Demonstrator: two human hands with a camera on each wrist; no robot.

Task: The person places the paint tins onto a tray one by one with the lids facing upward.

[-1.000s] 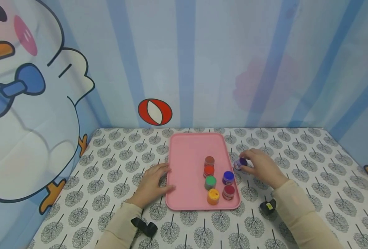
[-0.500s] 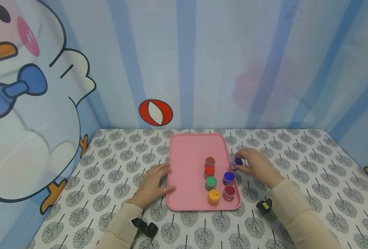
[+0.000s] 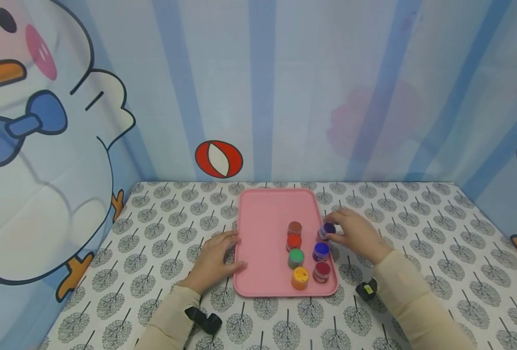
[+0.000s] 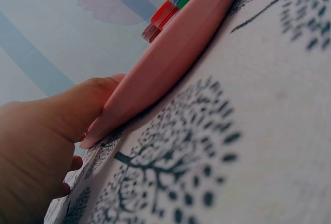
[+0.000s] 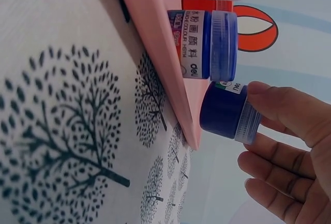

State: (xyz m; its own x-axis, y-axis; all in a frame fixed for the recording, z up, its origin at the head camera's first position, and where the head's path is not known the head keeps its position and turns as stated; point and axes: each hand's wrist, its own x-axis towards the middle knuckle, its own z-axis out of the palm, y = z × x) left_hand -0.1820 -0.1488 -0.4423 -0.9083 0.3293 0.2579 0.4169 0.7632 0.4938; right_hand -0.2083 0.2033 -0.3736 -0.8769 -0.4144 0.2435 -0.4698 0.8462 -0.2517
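Note:
My right hand (image 3: 355,233) pinches a dark blue-purple paint jar (image 3: 326,232) by its lid, thumb on one side and fingers on the other. The jar overlaps the right rim of the pink tray (image 3: 267,214); in the right wrist view this paint jar (image 5: 223,111) is close over the tray edge, beside a blue paint jar (image 5: 207,43). My left hand (image 3: 213,258) rests at the tray's left edge, fingers relaxed and thumb tip on the rim. The left wrist view shows this hand (image 4: 57,125) against the tray's pink side (image 4: 165,53).
On the tray stand a brown jar (image 3: 295,228), a red jar (image 3: 294,242), a green jar (image 3: 296,258), a yellow-orange jar (image 3: 300,278), a blue jar (image 3: 321,251) and a dark red jar (image 3: 321,271). A tree-print cloth (image 3: 171,243) covers the table, with a printed curtain behind.
My right hand has moved left with the dark blue-purple paint jar, from the cloth beside the tray to over its right rim. My left hand stays at the tray's left edge.

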